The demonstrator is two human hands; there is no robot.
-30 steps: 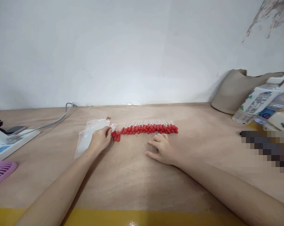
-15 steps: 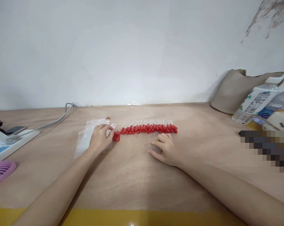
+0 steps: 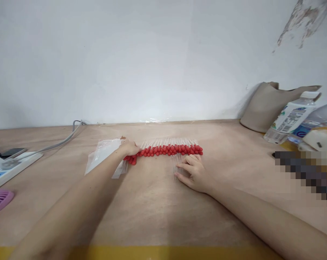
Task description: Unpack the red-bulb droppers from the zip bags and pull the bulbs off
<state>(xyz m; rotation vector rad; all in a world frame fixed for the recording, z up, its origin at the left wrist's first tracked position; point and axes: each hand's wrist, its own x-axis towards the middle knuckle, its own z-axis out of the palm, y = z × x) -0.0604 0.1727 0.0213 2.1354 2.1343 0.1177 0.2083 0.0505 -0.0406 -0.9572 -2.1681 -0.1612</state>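
Droppers, clear thin tubes with red rubber bulbs, lie side by side in a row, their bulbs toward me. At the row's left end is my left hand, its fingers bent down and together against the end bulbs. What they pinch is hidden. Below that hand lie several loose red rubber bulbs. My right hand rests under the row's right half, fingers curled over a small bunch of clear bare tubes. Thumb and fingertips touch the tubes, which lie flat on the table.
Clear plastic bags lie left of the row. Farther left are a power strip with a grey cable and a pink slotted object. At the right stand a taupe container and a tilted bottle. A wall closes the back.
My left hand has moved right and away from me, from beside the loose bulbs to the row's left end. My right hand stays on the bare tubes. The view has shifted slightly.
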